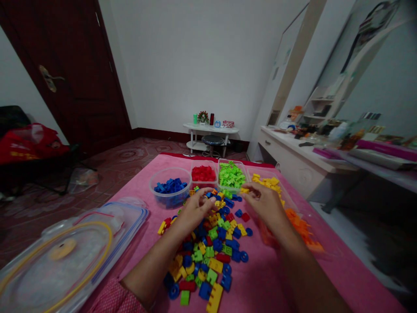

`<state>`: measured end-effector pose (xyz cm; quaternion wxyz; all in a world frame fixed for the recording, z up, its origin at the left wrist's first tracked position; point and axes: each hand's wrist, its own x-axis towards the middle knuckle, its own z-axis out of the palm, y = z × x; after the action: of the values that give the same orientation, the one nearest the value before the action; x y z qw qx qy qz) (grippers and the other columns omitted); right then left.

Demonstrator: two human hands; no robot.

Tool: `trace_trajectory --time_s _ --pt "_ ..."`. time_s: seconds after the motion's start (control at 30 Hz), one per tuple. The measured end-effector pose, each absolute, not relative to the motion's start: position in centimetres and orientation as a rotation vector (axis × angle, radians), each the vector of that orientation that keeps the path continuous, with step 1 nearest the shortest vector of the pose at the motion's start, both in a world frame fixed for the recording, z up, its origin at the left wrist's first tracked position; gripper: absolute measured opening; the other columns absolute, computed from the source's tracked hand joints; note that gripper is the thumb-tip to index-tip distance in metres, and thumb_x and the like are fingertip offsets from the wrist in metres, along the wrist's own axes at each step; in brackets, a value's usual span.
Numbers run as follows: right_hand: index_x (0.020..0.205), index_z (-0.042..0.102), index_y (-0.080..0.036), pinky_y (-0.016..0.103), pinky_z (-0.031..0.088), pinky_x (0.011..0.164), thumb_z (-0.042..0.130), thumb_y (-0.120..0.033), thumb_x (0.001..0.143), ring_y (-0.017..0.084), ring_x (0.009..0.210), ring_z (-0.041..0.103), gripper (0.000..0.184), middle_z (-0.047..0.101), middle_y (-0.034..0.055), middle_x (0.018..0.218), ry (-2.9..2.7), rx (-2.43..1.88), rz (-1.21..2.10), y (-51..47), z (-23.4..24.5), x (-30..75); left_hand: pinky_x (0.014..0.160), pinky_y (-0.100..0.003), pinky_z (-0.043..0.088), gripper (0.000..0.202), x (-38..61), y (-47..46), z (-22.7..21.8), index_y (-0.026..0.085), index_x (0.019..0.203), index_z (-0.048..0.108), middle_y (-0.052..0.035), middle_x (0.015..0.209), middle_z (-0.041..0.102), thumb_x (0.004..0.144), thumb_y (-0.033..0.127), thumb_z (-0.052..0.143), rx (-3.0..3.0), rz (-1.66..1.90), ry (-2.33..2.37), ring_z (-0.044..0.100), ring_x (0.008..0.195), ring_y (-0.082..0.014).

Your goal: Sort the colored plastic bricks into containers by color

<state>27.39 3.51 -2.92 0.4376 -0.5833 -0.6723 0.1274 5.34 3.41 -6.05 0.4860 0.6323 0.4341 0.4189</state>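
Note:
A heap of mixed coloured plastic bricks (208,252) lies on a pink cloth (267,282). My left hand (195,211) rests over the far end of the heap, fingers curled in a pinch on small bricks I cannot make out. My right hand (265,204) is lifted a little to the right, pinching a yellow brick (244,190) between thumb and fingers. Behind the hands stand tubs sorted by colour: blue bricks (170,187), red bricks (203,173), green bricks (231,174) and yellow bricks (267,181). Orange bricks (301,228) sit in a clear tub beside my right forearm.
Stacked clear lids (65,256) lie at the left on the cloth's edge. A white desk (293,161) with clutter runs along the right. A small white table (210,130) and stool stand by the far wall. A dark door (71,74) is at left.

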Motion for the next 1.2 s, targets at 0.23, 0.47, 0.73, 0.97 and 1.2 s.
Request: trace_trajectory --time_s 0.23,0.47,0.73,0.97,1.2 --pt "0.117 0.058 -0.016 0.039 0.049 0.078 0.057 -0.027 0.074 0.024 0.089 0.061 0.044 0.062 0.0136 0.108 -1.722 -1.601 -0.016 4.4 -3.0 30.3 0.088 -0.033 0.042 0.029 2.8 4.6 -6.4 0.019 0.104 0.067 -0.0096 0.105 0.065 0.079 0.017 0.051 2.212 0.845 1.667 0.058 0.1 -0.0232" --pt "0.13 0.049 -0.02 0.039 0.031 0.106 0.053 -0.018 0.076 0.022 0.126 0.041 0.054 0.047 0.0097 0.136 -2.136 -1.358 0.329 3.2 -7.5 22.2 0.094 -0.032 0.04 0.03 3.3 4.3 -7.1 0.018 0.102 0.068 -0.0103 0.114 0.059 0.075 0.014 0.055 2.404 0.644 1.521 0.052 0.109 -0.0225" --pt "0.103 0.065 -0.02 0.033 0.04 0.091 0.054 -0.017 0.075 0.021 0.106 0.053 0.03 0.058 0.0088 0.113 -2.267 -1.481 0.325 3.8 -7.8 23.2 0.091 -0.034 0.042 0.039 3.8 4.4 -7.5 0.017 0.101 0.069 -0.0095 0.103 0.067 0.065 0.006 0.059 2.354 0.76 1.309 0.057 0.099 -0.0235" --pt "0.08 0.069 -0.022 0.026 0.037 0.063 0.053 -0.019 0.074 0.018 0.075 0.06 0.017 0.067 0.0034 0.083 -2.274 -1.753 0.283 3.5 -5.2 25.6 0.08 -0.028 0.047 0.038 4.4 4.0 -7.5 0.02 0.108 0.067 -0.0058 0.102 0.069 0.074 0.01 0.054 2.166 0.846 1.038 0.062 0.087 -0.018" --pt "0.098 0.067 -0.024 0.028 0.04 0.085 0.054 -0.013 0.071 0.019 0.098 0.058 0.032 0.066 0.003 0.104 -2.338 -1.413 0.391 2.1 -5.1 22.8 0.074 -0.025 0.046 0.031 3.8 4.6 -6.8 0.017 0.095 0.071 -0.0052 0.09 0.07 0.071 0.009 0.053 2.119 1.01 1.185 0.061 0.081 -0.0171"
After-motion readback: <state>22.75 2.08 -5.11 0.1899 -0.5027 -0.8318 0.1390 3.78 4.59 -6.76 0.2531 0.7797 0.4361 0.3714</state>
